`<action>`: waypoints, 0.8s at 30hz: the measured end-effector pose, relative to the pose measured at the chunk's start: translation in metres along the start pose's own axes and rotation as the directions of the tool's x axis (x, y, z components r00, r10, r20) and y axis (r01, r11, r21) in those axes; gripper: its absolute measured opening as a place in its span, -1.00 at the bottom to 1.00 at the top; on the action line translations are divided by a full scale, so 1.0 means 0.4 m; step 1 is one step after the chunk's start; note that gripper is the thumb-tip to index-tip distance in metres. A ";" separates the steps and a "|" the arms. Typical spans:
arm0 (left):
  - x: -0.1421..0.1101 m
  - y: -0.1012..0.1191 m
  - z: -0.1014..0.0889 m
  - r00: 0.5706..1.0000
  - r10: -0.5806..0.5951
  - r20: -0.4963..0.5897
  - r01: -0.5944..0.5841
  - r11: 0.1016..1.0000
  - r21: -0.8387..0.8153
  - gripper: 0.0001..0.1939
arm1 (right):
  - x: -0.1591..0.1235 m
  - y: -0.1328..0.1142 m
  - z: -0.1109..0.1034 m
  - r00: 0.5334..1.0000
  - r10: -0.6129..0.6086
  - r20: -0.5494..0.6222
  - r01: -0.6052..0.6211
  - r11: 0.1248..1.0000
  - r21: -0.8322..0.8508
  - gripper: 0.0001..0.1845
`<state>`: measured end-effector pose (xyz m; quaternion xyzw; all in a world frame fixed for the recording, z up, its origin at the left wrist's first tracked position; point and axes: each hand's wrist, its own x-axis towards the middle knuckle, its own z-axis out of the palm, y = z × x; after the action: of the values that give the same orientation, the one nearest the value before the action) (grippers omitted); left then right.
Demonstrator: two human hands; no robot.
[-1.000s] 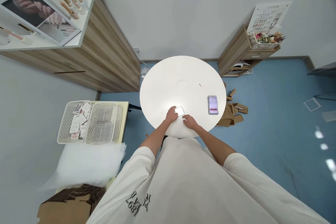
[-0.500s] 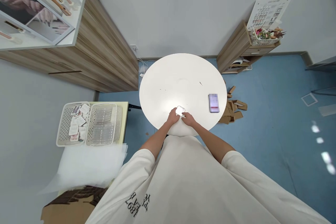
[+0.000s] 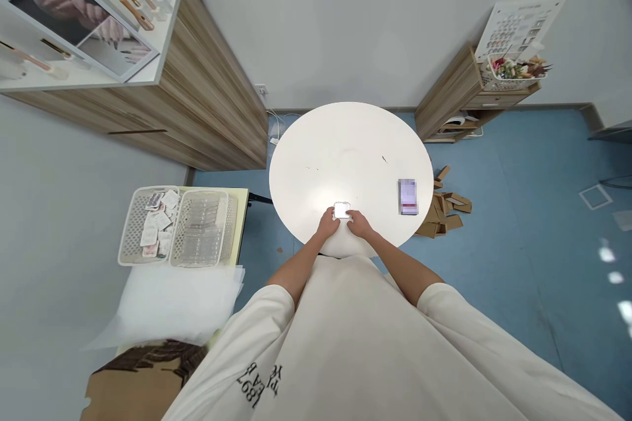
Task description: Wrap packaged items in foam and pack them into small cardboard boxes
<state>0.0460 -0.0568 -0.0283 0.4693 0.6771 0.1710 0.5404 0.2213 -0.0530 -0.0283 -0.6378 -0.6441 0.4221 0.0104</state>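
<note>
Near the front edge of the round white table [image 3: 345, 145], I hold a small flat white case [image 3: 342, 210] with a clear-looking rim. My left hand [image 3: 328, 224] is closed on its left side. My right hand [image 3: 359, 224] grips the right side, with fingertips over its edge. The case lies nearly square to me; its exact kind and contents are too small and bright to make out. To the right on the table lies a phone [image 3: 407, 197] with a blurred screen.
At left, a side table holds a basket of white packets [image 3: 158, 220], a basket of clear plastic cases [image 3: 200, 230] and translucent sheets [image 3: 172, 302]. A cardboard box [image 3: 133, 395] stands nearer me. Cardboard pieces [image 3: 439, 214] lie right of the round table; a cabinet [image 3: 212, 79] stands left.
The white case has turned from tilted to nearly straight between my hands. My right hand has moved from beside its corner to a hold on its right side. The view has shifted slightly.
</note>
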 end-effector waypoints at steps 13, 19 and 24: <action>0.008 0.049 -0.033 0.978 0.102 -0.181 -0.099 0.995 0.026 -0.65 | 0.005 -0.057 -0.084 0.992 -0.074 -0.097 0.065 0.993 -0.101 -0.61; 0.018 0.055 -0.030 0.984 0.040 -0.175 -0.038 0.999 0.018 -0.71 | 0.013 -0.071 -0.103 0.995 -0.084 -0.058 0.075 0.987 -0.143 -0.63; 0.032 0.058 -0.027 0.982 0.008 -0.191 -0.005 1.000 0.019 -0.71 | 0.023 -0.080 -0.116 0.996 -0.081 -0.034 0.074 0.984 -0.161 -0.62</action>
<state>0.0469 -0.0317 -0.0147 0.4580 0.7258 0.2106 0.4681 0.2192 -0.0154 0.0144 -0.6194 -0.6998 0.3557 -0.0112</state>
